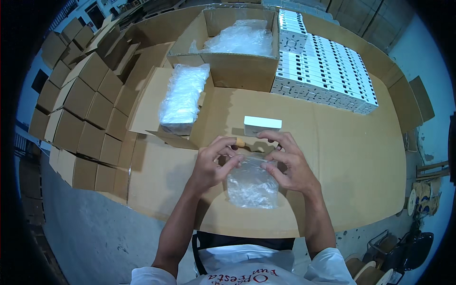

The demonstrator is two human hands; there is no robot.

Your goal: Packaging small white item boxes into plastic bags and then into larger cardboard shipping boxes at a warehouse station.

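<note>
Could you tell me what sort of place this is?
Probably a packing or warehouse workshop: folded brown cartons stacked at the left, rows of small white boxes on the cardboard-covered table, and both hands working a clear plastic bag.

We see a thin, clear, crinkled, glossy plastic bag (251, 185) on the matt brown cardboard table cover (342, 156); the small white box (262, 124) looks smooth.

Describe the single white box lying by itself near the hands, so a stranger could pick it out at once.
Start at the cardboard-covered table, with its open carton of plastic wrap at the far edge. Nearer than that carton, just beyond the fingertips of both hands, lies the small white box. Unlike the packed rows of white boxes at far right, it lies alone, plain-faced.
</note>
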